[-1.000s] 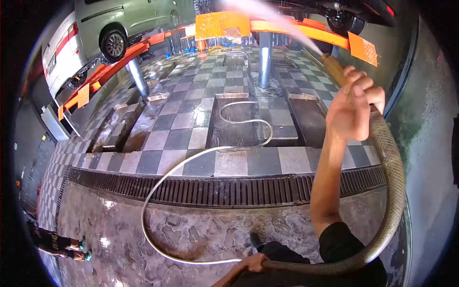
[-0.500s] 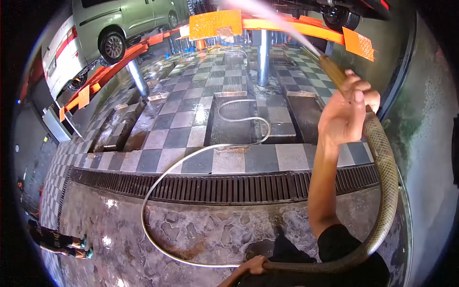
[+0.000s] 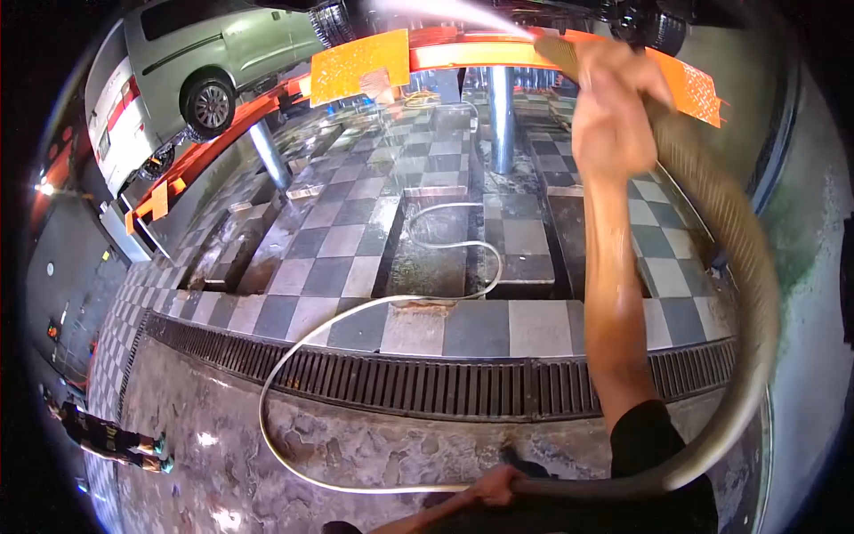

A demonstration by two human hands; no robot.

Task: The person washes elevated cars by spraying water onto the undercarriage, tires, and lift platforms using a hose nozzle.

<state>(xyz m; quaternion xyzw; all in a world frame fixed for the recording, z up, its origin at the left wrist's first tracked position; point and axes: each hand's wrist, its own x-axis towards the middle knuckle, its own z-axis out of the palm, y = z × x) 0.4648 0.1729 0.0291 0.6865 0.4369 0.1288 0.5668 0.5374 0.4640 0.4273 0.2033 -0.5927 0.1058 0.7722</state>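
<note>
Hose up high, bowing near the floor's right edge: right hand wrapped behind the spraying nozzle, left hand clasping the hose low. Steady spraying, I'd say, wants a firm wrist and a kink-free bend!

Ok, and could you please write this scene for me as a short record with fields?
Right grip: closed around the thick hose, near its spraying end
Left grip: closed low down, where the thick hose meets a thin pale hose
Water jet: sprays toward the picture's upper left
Van: raised, on an orange lift
Floor: checkered tiles beyond a drain grate
Other person: at far left, dark clothes
</note>
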